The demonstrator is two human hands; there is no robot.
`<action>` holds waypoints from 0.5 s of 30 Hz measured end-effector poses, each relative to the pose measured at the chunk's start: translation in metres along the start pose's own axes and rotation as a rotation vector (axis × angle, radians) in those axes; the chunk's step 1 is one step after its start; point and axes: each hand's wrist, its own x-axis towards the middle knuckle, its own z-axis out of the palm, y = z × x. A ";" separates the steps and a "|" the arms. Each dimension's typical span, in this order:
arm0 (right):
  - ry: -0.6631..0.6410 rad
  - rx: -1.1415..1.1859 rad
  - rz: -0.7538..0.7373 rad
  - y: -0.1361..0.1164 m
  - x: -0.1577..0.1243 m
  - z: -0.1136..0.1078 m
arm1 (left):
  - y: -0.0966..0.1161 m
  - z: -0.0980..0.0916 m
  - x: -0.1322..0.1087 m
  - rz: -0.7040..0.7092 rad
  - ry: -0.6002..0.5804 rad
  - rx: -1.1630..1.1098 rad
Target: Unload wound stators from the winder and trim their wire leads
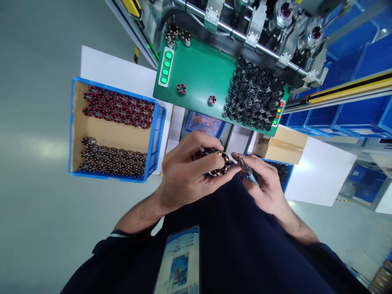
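Note:
My left hand [185,175] is closed around a wound motor stator [226,166], a ring with copper coils, tilted so that its end faces right. Fingers hide much of its left side. Just to the right, my right hand [266,180] grips small cutting pliers [250,174] with light blue handles, their jaws pointing up and left, a little apart from the stator. Two single stators lie on the green worktop beyond my hands, a left one [181,89] and a right one [212,100].
A blue crate [71,134] at left holds rows of stators in two groups. Many black cores [255,92] are stacked on the green worktop [203,67], before a winding machine [254,28]. A blue tray [206,123] with copper scraps sits below; a cardboard box [288,145] stands right.

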 end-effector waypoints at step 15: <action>-0.165 0.126 0.338 0.073 0.018 0.043 | -0.054 0.017 -0.064 -0.309 -0.059 0.015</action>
